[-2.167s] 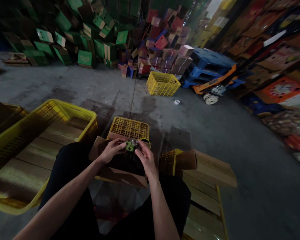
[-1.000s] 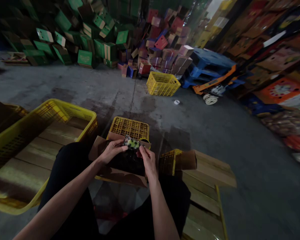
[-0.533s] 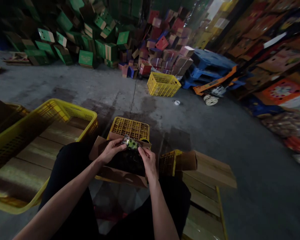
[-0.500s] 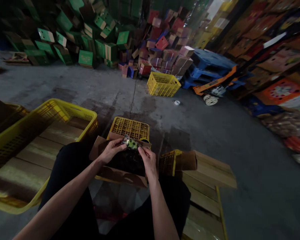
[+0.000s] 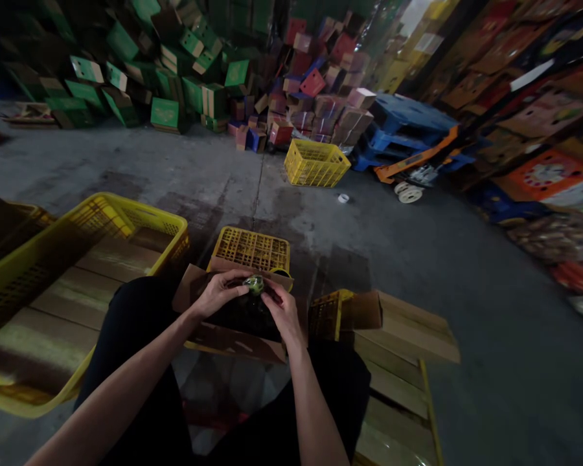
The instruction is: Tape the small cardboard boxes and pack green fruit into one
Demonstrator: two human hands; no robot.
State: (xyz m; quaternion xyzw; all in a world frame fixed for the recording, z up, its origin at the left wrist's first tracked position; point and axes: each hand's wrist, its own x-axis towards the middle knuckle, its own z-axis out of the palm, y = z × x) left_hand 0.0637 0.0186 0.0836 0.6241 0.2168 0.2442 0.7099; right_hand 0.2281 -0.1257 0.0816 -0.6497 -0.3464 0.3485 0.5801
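Observation:
A small rounded bundle in shiny clear film with green and dark markings (image 5: pixel 254 285) is pinched between my hands. My left hand (image 5: pixel 222 291) grips its left side with thumb and fingers closed. On the other side, my right hand (image 5: pixel 282 304) has its fingertips closed on the right edge of the film. What lies inside the film is hard to make out. Directly below is an open cardboard box (image 5: pixel 238 340) with its flaps spread, holding dark, glossy things too dim to name. The box rests over a yellow crate (image 5: pixel 251 246) between my knees.
At left, a large yellow crate (image 5: pixel 168 223) holds closed cardboard boxes (image 5: pixel 72 294). More boxes (image 5: pixel 393 382) stand at right, one flap raised. Farther off are a yellow crate (image 5: pixel 315 165), a white roll (image 5: pixel 343 199), an orange pallet jack (image 5: pixel 418 158), blue pallets (image 5: pixel 408 120) and heaped green cartons (image 5: pixel 165 113).
My hands have come closer together. The film, stretched wide between them before, is now gathered into a small rounded shape.

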